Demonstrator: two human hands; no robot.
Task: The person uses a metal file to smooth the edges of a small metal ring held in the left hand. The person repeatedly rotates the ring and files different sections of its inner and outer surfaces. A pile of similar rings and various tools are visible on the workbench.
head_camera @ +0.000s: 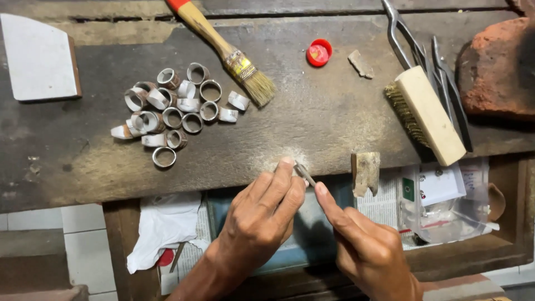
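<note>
My left hand (257, 218) pinches a small metal ring against the front edge of the dark wooden workbench (312, 122); the ring is almost hidden by my thumb and fingers. My right hand (365, 251) holds a thin metal file (304, 173), its tip laid against the piece at my left fingertips. Pale filing dust lies on the bench just above them. A heap of several silvery metal rings (173, 111) rests on the bench at the upper left.
A paintbrush (234, 56) with a red-tipped handle, a red bottle cap (319, 52), a wire brush (426, 114), metal tongs (415, 47), a reddish brick (499, 67) and a white tile (36, 56) lie on the bench. A wooden bench peg (365, 173) juts out. White cloth (164, 226) and papers fill the open drawer.
</note>
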